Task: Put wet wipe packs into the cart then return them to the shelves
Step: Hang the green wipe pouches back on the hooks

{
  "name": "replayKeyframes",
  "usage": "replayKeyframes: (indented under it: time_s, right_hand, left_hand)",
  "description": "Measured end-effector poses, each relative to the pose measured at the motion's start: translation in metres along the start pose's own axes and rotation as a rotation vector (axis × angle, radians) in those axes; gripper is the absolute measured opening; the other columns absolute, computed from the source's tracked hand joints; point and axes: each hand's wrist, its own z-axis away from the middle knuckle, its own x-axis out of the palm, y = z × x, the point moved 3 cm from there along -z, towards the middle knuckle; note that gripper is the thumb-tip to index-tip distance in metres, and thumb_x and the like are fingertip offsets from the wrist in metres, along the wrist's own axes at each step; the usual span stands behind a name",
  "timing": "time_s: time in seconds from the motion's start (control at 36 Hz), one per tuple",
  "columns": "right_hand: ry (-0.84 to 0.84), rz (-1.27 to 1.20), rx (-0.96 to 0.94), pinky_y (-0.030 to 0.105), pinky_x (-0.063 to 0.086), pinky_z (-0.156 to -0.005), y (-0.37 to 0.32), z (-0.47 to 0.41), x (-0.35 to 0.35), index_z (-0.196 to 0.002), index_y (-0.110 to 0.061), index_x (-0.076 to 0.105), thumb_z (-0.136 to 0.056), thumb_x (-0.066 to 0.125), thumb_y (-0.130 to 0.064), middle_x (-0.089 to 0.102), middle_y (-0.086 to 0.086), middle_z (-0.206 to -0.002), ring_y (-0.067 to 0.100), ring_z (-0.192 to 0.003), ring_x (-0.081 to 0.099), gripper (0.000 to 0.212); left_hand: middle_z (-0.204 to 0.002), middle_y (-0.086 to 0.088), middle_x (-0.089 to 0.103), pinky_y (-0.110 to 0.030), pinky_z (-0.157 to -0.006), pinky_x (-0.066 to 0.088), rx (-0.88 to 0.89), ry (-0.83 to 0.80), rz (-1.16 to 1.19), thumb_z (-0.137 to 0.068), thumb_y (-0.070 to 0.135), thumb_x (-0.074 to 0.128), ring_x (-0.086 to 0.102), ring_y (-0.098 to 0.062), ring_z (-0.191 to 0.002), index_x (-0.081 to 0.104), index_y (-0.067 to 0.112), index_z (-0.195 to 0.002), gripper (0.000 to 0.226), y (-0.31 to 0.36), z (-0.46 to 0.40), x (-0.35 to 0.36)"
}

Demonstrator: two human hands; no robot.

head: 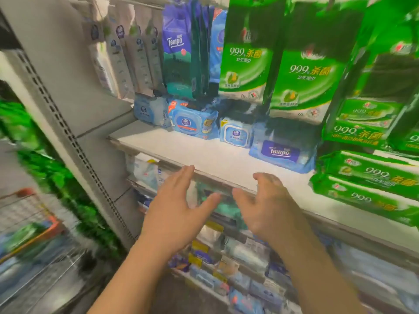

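Observation:
Both my hands are raised in front of the white shelf (204,155), palms facing each other and holding nothing. My left hand (176,214) has straight fingers just below the shelf's front edge. My right hand (267,205) has relaxed, slightly bent fingers at that edge. On the shelf lie blue wet wipe packs: a Tempo pack (283,152), a small pack (235,134), a wider pack (192,121) and a pale one (152,109). Green 999 packs (371,173) are stacked at the right. The cart (29,223) shows blurred at lower left, with packs inside.
Tall green 999 packs (301,71) and blue Tempo packs (176,53) hang above the shelf. White packs (127,53) hang at upper left. Lower shelves (226,257) hold several more packs. A grey perforated upright (74,141) stands between shelf and cart.

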Motion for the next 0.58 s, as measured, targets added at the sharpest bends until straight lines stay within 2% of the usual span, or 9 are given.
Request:
replayKeyframes:
  time_s: [0.08,0.14,0.19,0.31,0.39,0.5,0.58]
  right_hand:
    - [-0.104,0.083,-0.052,0.042,0.029,-0.119,-0.022,0.006,0.021,-0.146,-0.012,0.043,-0.096,0.040,-0.064,0.041,0.009,-0.153,0.031,-0.141,0.036,0.072]
    - [-0.144,0.120,-0.092,0.045,0.028,-0.120,-0.040,0.011,0.036,-0.145,-0.012,0.043,-0.090,0.028,-0.072,0.042,0.010,-0.152,0.031,-0.143,0.036,0.083]
    - [-0.175,0.167,-0.121,0.046,0.028,-0.119,-0.058,0.016,0.049,-0.142,-0.012,0.045,-0.091,0.029,-0.072,0.044,0.010,-0.149,0.029,-0.142,0.035,0.081]
    - [-0.211,0.263,-0.188,0.049,0.025,-0.120,-0.100,0.024,0.070,-0.142,-0.010,0.044,-0.085,0.017,-0.076,0.041,0.011,-0.153,0.030,-0.146,0.031,0.091]
    - [-0.235,0.264,-0.236,0.050,0.027,-0.118,-0.135,0.032,0.086,-0.138,-0.010,0.047,-0.093,0.031,-0.070,0.045,0.012,-0.149,0.032,-0.143,0.033,0.077]
    - [-0.230,0.285,-0.292,0.049,0.033,-0.115,-0.191,0.046,0.107,-0.133,-0.010,0.050,-0.094,0.038,-0.069,0.052,0.013,-0.140,0.033,-0.136,0.041,0.071]
    - [-0.254,0.289,-0.282,0.046,0.035,-0.112,-0.241,0.059,0.126,-0.133,-0.009,0.049,-0.094,0.042,-0.066,0.051,0.015,-0.139,0.035,-0.133,0.044,0.069]
  left_hand:
    - [-0.169,0.018,0.016,-0.031,-0.127,0.013,-0.096,0.007,-0.081,-0.068,0.093,0.033,0.009,-0.005,-0.156,0.020,0.034,-0.162,0.112,-0.029,0.021,-0.017]
    - [-0.169,0.019,0.013,-0.036,-0.128,0.013,-0.159,0.016,-0.138,-0.066,0.095,0.028,0.006,-0.008,-0.157,0.018,0.035,-0.162,0.114,-0.046,0.036,-0.033]
    - [-0.169,0.019,0.013,-0.046,-0.128,0.015,-0.210,0.024,-0.187,-0.066,0.094,0.025,0.007,-0.011,-0.157,0.020,0.037,-0.161,0.111,-0.062,0.050,-0.050]
    - [-0.168,0.018,0.016,-0.054,-0.127,0.012,-0.295,0.059,-0.195,-0.077,0.092,0.033,0.010,-0.013,-0.157,0.023,0.039,-0.160,0.099,-0.099,0.072,-0.085]
    - [-0.168,0.017,0.018,-0.053,-0.127,0.013,-0.355,0.102,-0.186,-0.076,0.090,0.033,0.013,-0.012,-0.156,0.024,0.038,-0.160,0.100,-0.128,0.085,-0.111]
    - [-0.166,0.012,0.027,-0.050,-0.125,0.023,-0.409,0.155,-0.154,-0.074,0.093,0.036,0.022,-0.014,-0.154,0.027,0.034,-0.160,0.104,-0.173,0.106,-0.153]
    - [-0.163,0.011,0.034,-0.047,-0.122,0.030,-0.466,0.189,-0.133,-0.081,0.088,0.042,0.031,-0.015,-0.149,0.029,0.035,-0.159,0.095,-0.217,0.126,-0.187]
